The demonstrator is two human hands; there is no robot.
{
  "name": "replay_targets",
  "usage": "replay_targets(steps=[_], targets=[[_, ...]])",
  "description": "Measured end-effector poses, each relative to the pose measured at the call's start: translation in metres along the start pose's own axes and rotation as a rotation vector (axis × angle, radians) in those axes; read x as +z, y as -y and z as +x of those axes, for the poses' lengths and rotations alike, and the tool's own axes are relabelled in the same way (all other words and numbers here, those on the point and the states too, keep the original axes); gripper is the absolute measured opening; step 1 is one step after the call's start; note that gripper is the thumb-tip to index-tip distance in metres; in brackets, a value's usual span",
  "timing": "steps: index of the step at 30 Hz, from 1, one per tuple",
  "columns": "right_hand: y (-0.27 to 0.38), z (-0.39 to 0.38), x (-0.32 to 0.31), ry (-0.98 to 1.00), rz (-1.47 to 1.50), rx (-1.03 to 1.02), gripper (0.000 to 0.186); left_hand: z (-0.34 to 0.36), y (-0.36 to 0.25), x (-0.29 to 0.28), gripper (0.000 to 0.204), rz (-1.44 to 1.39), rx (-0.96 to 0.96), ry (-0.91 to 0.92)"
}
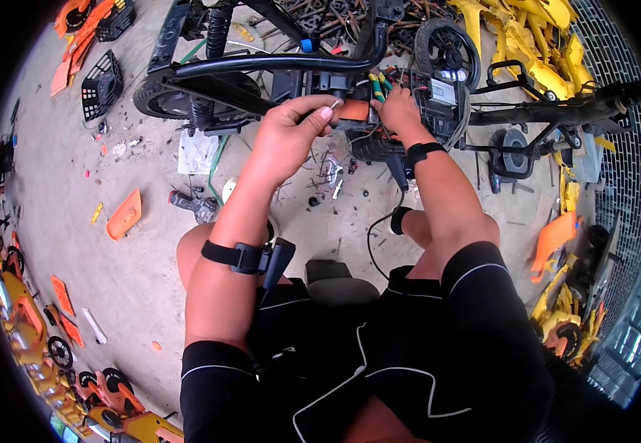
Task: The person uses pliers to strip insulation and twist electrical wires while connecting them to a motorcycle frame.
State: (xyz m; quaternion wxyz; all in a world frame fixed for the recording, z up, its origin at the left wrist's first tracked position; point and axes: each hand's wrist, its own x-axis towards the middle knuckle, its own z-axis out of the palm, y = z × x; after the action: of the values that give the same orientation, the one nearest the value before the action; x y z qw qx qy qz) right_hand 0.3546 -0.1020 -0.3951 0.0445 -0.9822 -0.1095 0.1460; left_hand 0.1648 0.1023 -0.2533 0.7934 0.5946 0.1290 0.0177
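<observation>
I see a grey concrete floor (135,288) carrying everything. A flat orange plastic panel (124,215) lies on it at my left, with a black basket (102,85) farther off and a white paper sheet (197,151) (crumpled, near a tyre). Small screws (328,173) scatter ahead.

- I see an orange plastic panel (124,215) lying flat on the concrete floor (62,162), left of centre.
- Black mesh basket (101,84) on the floor, upper left; I note orange panels (76,44) stacked just beyond it.
- Yellow body shells (527,37) piled at upper right, beside a metal grating (616,59).
- Small black wheel (448,49) near that pile.
- White paper sheet (198,152) on the floor.
- Scattered screws and small debris (328,177) around it, I can't tell them apart.
</observation>
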Motion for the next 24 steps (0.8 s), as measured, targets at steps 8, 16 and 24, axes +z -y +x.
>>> replay_targets(steps=[8,16,24], targets=[[-0.005,-0.119,-0.084,0.493,1.725,0.193,0.032,-0.009,-0.011,0.012,0.026,0.002,0.046,0.07],[-0.008,-0.219,-0.129,0.405,1.748,-0.147,0.046,-0.045,-0.003,0.038,0.026,0.146,0.218,0.04],[0.007,-0.227,-0.089,0.569,1.438,-0.249,0.051,-0.074,0.022,0.044,0.025,0.379,0.128,-0.265]])
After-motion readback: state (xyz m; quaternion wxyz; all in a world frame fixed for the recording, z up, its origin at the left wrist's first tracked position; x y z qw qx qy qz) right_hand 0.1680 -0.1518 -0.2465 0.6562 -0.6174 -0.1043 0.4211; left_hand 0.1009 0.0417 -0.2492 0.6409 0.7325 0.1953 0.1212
